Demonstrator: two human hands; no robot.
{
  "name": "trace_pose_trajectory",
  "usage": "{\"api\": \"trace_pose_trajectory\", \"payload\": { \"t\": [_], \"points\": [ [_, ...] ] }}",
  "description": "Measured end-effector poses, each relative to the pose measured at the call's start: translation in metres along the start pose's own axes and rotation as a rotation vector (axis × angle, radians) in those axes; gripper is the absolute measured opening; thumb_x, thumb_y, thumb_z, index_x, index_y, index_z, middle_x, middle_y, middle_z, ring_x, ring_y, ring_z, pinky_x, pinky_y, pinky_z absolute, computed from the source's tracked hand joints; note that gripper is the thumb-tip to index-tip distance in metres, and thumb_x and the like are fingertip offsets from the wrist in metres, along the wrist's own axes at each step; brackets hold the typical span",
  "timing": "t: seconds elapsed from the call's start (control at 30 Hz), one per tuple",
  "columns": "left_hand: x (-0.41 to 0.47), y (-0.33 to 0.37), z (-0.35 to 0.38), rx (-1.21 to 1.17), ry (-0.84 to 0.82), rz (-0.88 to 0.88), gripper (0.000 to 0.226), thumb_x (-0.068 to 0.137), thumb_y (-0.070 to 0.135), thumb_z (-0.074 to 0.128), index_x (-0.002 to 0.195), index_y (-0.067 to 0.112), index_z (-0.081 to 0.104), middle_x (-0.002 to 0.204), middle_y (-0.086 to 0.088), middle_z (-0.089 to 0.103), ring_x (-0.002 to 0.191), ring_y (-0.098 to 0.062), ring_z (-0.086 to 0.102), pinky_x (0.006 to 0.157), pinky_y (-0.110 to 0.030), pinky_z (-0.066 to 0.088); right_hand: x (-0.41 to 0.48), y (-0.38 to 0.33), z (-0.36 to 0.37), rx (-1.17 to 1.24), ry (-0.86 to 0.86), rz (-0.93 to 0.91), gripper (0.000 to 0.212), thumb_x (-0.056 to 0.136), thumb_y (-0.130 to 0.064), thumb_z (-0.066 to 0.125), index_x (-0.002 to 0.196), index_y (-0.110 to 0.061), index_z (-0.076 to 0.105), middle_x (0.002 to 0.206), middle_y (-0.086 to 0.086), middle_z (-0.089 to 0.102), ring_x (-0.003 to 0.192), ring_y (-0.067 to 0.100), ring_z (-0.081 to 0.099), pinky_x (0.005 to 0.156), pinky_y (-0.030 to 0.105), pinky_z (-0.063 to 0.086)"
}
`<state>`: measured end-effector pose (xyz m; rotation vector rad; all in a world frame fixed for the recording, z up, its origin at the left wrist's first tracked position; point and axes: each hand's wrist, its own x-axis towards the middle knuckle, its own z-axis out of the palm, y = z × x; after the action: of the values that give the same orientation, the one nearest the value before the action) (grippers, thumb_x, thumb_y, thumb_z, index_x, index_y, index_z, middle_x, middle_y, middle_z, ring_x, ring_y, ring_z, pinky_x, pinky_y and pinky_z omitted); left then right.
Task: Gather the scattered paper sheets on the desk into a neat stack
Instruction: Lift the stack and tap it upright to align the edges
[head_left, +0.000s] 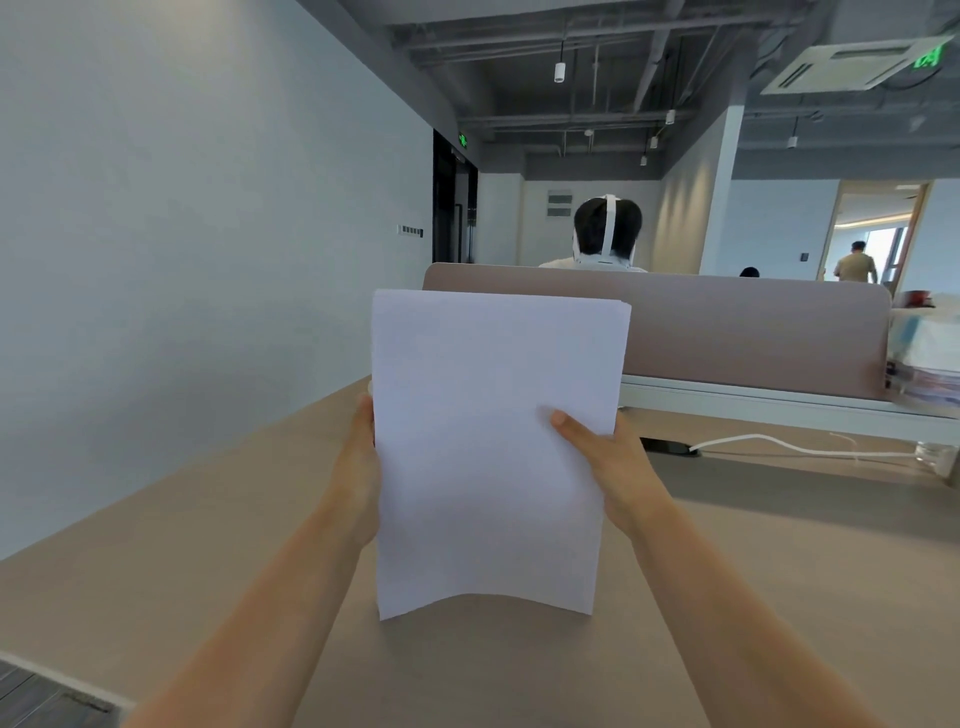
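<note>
Head view: an upright stack of white paper sheets (488, 447) is pinched at its sides by left hand (357, 462) and right hand (615, 467) over the beige table (208, 545).

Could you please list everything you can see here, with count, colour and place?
paper stack: one, white, upright at centre, held by both hands
desk: one, beige, under the arms
divider: one, grey-brown, along the desk's far edge
cable: one, white, on the desk, right
seated person: one, dark hair, behind the divider
standing person: one, tan top, far right
exit signs: two, green, over the far door and top right
left hand: one, grips the stack's left edge
right hand: one, grips the right edge, thumb on the front
</note>
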<state>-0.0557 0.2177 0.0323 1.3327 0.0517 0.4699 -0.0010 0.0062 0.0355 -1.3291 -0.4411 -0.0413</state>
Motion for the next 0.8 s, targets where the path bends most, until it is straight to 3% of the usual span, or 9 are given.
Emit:
{"api": "trace_pose_trajectory", "payload": {
  "t": [0.2,0.3,0.37,0.4,0.43,0.5,0.57,0.7,0.8],
  "points": [
    [0.005,0.034,0.002,0.046,0.095,0.096,0.065,0.098,0.054,0.011,0.074,0.017,0.06,0.076,-0.003,0.064,0.075,-0.022,0.057,0.073,-0.032,0.042,0.014,-0.039,-0.005,-0.101,0.092,-0.041,0.041,0.082,-0.032,0.069,0.116,-0.012,0.056,0.108,0.005,0.069,0.094,0.023,0.068,0.074,0.035,0.055],
    [0.019,0.066,0.011,0.076,0.128,0.122,0.071,0.089,0.07,0.019,0.098,0.013,0.061,0.099,-0.003,0.065,0.091,-0.019,0.062,0.082,-0.029,0.043,0.025,-0.075,0.006,-0.203,0.167,-0.112,0.048,0.082,-0.053,0.062,0.105,-0.011,0.056,0.097,0.004,0.066,0.083,0.019,0.064,0.069,0.033,0.053],
    [0.02,0.087,0.018,0.154,0.105,0.084,0.099,0.062,0.091,0.03,0.126,0.02,0.053,0.126,0.001,0.059,0.115,-0.017,0.056,0.099,-0.034,0.039,0.032,-0.093,0.018,-0.248,0.236,-0.104,0.079,0.071,-0.072,0.054,0.108,-0.002,0.055,0.095,0.012,0.064,0.083,0.027,0.063,0.078,0.036,0.052],
    [0.022,0.094,0.021,0.179,0.11,0.078,0.101,0.056,0.091,0.038,0.125,0.02,0.052,0.122,0.003,0.059,0.112,-0.016,0.056,0.098,-0.036,0.04,0.035,-0.1,0.023,-0.244,0.258,-0.083,0.089,0.064,-0.075,0.052,0.112,0.0,0.055,0.098,0.017,0.064,0.087,0.033,0.063,0.085,0.04,0.052],
    [0.024,0.098,0.023,0.194,0.125,0.102,0.087,0.062,0.083,0.045,0.115,0.015,0.054,0.107,0.005,0.06,0.099,-0.013,0.057,0.088,-0.032,0.044,0.039,-0.103,0.026,-0.228,0.273,-0.071,0.085,0.064,-0.072,0.053,0.109,0.0,0.057,0.094,0.017,0.065,0.084,0.035,0.062,0.083,0.037,0.052],
    [0.025,0.103,0.029,0.242,0.189,0.151,0.041,0.081,0.054,0.056,0.091,0.014,0.05,0.081,0.007,0.048,0.074,-0.012,0.047,0.063,-0.024,0.037,0.043,-0.104,0.028,-0.216,0.304,-0.085,0.038,0.077,-0.045,0.056,0.078,-0.007,0.053,0.069,0.004,0.051,0.062,0.024,0.046,0.059,0.025,0.042],
    [0.024,0.102,0.031,0.257,0.211,0.162,0.023,0.085,0.037,0.058,0.08,0.018,0.046,0.075,0.007,0.045,0.069,-0.013,0.044,0.058,-0.025,0.034,0.047,-0.1,0.024,-0.213,0.319,-0.06,0.022,0.084,-0.019,0.048,0.066,-0.017,0.037,0.063,-0.003,0.036,0.057,0.017,0.031,0.05,0.023,0.027],
    [0.023,0.105,0.033,0.239,0.213,0.13,0.016,0.085,0.027,0.05,0.078,0.015,0.042,0.07,0.003,0.038,0.061,-0.017,0.037,0.055,-0.025,0.027,0.047,-0.099,0.022,-0.174,0.319,-0.041,0.015,0.088,-0.014,0.042,0.074,-0.018,0.044,0.072,-0.002,0.04,0.065,0.017,0.034,0.06,0.026,0.031],
    [0.024,0.109,0.034,0.234,0.227,0.114,0.011,0.085,0.02,0.043,0.085,0.014,0.052,0.085,-0.001,0.046,0.077,-0.022,0.041,0.064,-0.03,0.031,0.044,-0.104,0.023,-0.201,0.344,-0.054,0.02,0.093,-0.013,0.036,0.092,-0.02,0.054,0.098,0.0,0.058,0.087,0.019,0.048,0.081,0.032,0.041]
  ]
}}
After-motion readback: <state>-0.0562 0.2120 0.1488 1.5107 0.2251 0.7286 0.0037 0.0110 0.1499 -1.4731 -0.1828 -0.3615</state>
